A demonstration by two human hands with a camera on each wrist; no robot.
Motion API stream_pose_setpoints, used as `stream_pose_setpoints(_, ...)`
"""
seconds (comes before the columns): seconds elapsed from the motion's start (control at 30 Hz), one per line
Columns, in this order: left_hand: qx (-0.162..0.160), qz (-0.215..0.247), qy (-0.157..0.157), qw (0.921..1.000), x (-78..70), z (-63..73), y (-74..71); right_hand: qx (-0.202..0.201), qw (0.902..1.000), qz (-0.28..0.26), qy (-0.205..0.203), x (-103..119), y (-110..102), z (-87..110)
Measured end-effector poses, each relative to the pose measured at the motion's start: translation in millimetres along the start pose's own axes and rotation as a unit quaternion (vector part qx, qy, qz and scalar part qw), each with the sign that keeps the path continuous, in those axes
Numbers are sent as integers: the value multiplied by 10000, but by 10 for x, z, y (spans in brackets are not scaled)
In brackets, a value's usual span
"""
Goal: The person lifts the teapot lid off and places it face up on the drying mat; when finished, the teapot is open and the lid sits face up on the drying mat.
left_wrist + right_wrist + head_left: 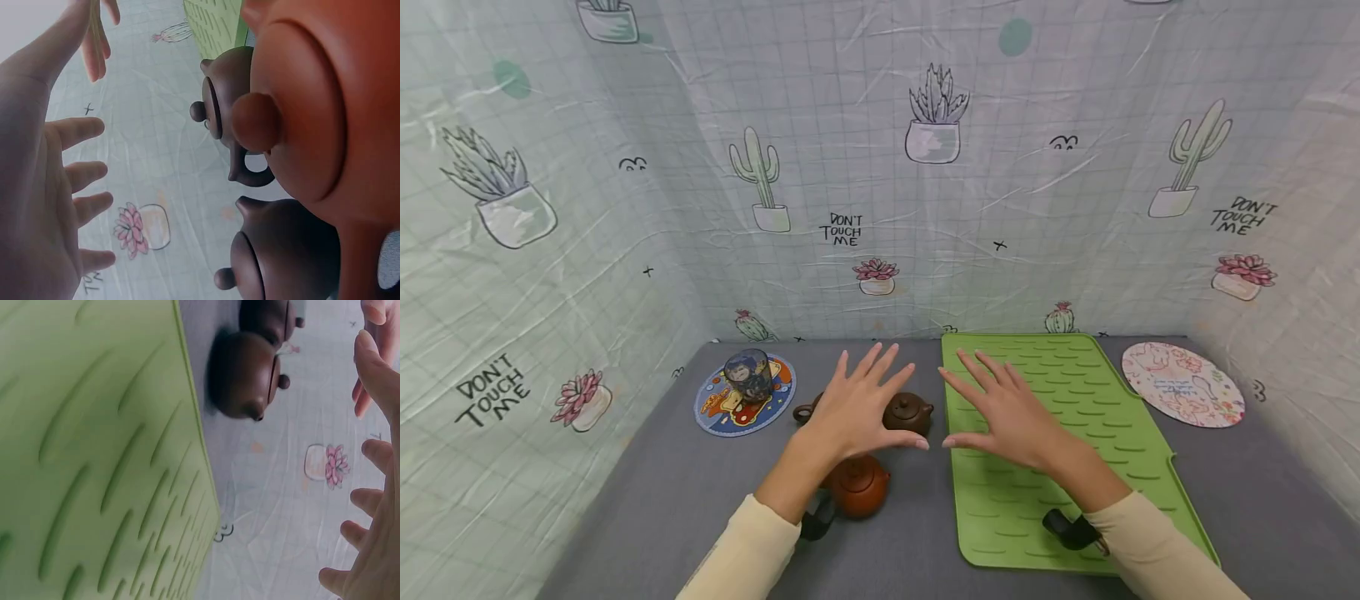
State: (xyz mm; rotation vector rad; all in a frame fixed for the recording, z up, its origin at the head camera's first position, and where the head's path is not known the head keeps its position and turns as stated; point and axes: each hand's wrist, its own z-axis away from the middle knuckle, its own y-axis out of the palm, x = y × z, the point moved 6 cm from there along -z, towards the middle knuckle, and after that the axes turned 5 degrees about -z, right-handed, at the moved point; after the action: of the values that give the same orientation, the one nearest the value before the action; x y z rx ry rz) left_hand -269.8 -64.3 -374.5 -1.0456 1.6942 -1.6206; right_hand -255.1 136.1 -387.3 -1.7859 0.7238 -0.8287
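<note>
Both hands hover over the table with fingers spread and nothing held. In the head view my left hand is above the teapots, and my right hand is over the left part of a ribbed green mat. A reddish-brown teapot stands nearest, below the left wrist. Behind it are two dark brown teapots; the right one shows beside the left thumb, while the other is mostly hidden by that hand. The left wrist view shows all three, with lids on: the reddish teapot in front, dark ones beyond.
At the back left, a dark patterned glass stands on a round blue cartoon placemat. A pale pink-patterned oval placemat lies right of the green mat. Cactus-printed sheeting walls in the grey table at the back and sides.
</note>
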Motion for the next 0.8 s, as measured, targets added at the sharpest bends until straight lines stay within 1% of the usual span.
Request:
stream_pose_setpoints(0.17, -121, 55, 10, 9999, 19, 97, -35, -76, 9999, -15, -137, 101, 13, 12)
stream_pose_setpoints(0.37, -244, 104, -14, 9996, 62, 232, -55, -5, 9995, -107, -297, 244, 49, 28)
stream_pose_setpoints(0.6, -448, 190, -19, 9988, 93, 388, -72, 17, 9973, -170, -709, 483, 115, 25)
stream_pose_setpoints(0.8, -504, 363, -91, 9980, 110, 507, -101, 98, 9948, -319, -958, 664, 193, 21)
